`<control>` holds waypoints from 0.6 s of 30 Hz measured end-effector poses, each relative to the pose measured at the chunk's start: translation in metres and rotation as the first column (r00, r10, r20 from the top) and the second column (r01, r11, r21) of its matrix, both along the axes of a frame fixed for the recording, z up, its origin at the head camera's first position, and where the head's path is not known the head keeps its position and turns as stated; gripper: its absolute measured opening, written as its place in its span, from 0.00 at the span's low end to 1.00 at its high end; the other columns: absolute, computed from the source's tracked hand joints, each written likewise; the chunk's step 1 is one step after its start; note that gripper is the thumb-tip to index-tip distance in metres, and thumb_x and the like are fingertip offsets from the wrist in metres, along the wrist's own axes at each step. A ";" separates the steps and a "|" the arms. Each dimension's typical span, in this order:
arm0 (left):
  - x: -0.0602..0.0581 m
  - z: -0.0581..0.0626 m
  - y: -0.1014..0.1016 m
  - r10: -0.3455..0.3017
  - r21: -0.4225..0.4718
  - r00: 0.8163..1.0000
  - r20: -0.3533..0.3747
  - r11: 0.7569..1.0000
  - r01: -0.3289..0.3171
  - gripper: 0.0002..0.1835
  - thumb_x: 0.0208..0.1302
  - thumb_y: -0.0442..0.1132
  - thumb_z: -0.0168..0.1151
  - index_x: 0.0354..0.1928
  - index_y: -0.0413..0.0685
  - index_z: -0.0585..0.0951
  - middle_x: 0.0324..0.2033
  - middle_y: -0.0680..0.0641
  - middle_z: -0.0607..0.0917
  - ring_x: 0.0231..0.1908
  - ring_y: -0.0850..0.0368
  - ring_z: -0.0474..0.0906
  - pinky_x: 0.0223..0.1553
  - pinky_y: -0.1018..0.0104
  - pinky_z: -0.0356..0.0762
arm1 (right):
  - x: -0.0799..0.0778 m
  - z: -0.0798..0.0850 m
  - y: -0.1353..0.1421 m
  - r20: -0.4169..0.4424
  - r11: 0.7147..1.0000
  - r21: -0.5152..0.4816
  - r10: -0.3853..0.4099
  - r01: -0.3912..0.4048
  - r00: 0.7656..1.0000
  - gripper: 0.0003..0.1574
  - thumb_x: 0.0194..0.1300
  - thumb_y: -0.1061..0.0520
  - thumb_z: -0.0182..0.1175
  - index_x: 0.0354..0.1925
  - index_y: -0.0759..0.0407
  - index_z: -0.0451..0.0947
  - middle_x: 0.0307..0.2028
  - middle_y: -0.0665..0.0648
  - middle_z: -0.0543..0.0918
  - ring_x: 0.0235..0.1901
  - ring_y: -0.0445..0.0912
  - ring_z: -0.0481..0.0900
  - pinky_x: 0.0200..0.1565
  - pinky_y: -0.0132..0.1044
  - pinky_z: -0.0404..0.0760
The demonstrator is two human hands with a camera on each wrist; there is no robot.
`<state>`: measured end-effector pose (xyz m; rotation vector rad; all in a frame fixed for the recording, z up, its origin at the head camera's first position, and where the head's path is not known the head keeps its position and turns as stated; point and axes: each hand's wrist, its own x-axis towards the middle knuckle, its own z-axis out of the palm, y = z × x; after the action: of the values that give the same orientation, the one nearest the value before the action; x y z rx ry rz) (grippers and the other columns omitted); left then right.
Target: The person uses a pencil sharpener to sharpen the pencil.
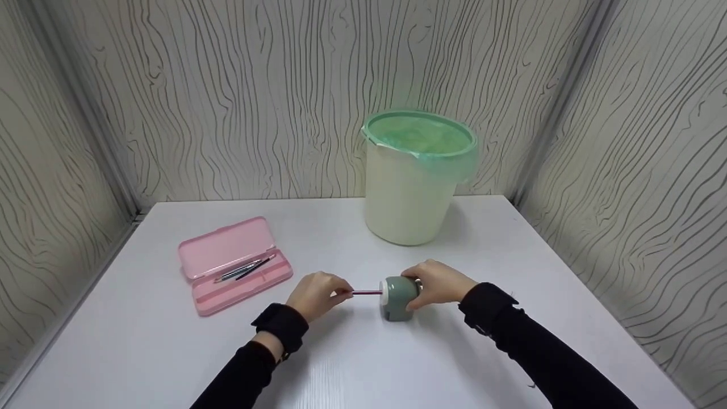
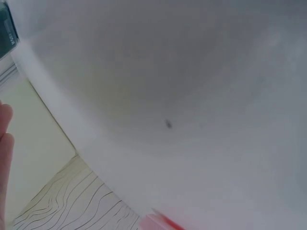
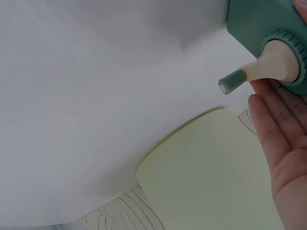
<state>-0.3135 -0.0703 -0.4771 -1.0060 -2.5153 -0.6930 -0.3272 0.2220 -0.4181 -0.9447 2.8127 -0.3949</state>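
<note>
A green hand-crank pencil sharpener stands on the table with its white front facing left. My left hand pinches a thin dark pencil between thumb and fingertips, and the pencil's far end meets the sharpener's front. From behind, my right hand grips the sharpener's body, fingers over the top and thumb on the near side. The right wrist view shows the cream crank with its green knob beside the fingers. In the left wrist view only a corner of the sharpener shows, and the pencil is out of sight.
An open pink pencil case lies at the left, with pens or pencils inside. Behind the sharpener stands a cream bin with a green rim and liner. Wood-patterned panels surround the white table.
</note>
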 end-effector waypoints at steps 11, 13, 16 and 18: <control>0.001 0.001 -0.002 0.002 0.004 1.000 0.029 1.000 -0.002 0.04 0.62 0.37 0.73 0.37 0.46 0.92 0.32 0.49 0.93 0.33 0.59 0.89 0.38 0.65 0.86 | 0.000 0.000 -0.001 0.035 1.000 -0.006 -0.006 0.006 0.999 0.30 0.50 0.50 0.80 0.51 0.60 0.85 0.45 0.52 0.90 0.41 0.39 0.79 0.47 0.37 0.80; 0.002 0.001 -0.003 0.000 0.007 1.000 0.031 1.000 -0.001 0.04 0.62 0.37 0.73 0.37 0.46 0.92 0.32 0.49 0.93 0.33 0.59 0.89 0.38 0.65 0.86 | 0.000 0.000 -0.001 0.031 1.000 0.001 -0.005 0.005 1.000 0.30 0.50 0.50 0.80 0.50 0.59 0.85 0.44 0.52 0.90 0.40 0.39 0.78 0.46 0.36 0.79; 0.002 0.001 -0.003 -0.002 0.010 0.999 0.034 1.000 0.001 0.04 0.62 0.37 0.73 0.37 0.46 0.92 0.32 0.49 0.93 0.33 0.59 0.89 0.37 0.66 0.86 | 0.000 0.000 -0.001 0.020 1.000 0.011 -0.005 0.005 1.000 0.30 0.49 0.50 0.80 0.49 0.58 0.85 0.43 0.51 0.90 0.39 0.39 0.77 0.46 0.36 0.77; 0.002 0.001 -0.004 -0.002 0.009 0.999 0.032 1.000 0.002 0.04 0.62 0.37 0.73 0.37 0.46 0.92 0.32 0.49 0.93 0.33 0.59 0.89 0.37 0.66 0.86 | 0.000 -0.001 -0.001 0.016 1.000 0.015 -0.007 0.006 1.000 0.29 0.49 0.49 0.81 0.49 0.58 0.86 0.43 0.51 0.90 0.39 0.39 0.76 0.46 0.37 0.76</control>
<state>-0.3113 -0.0738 -0.4764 -1.0020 -2.5369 -0.7262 -0.3276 0.2212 -0.4187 -0.9257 2.8013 -0.3802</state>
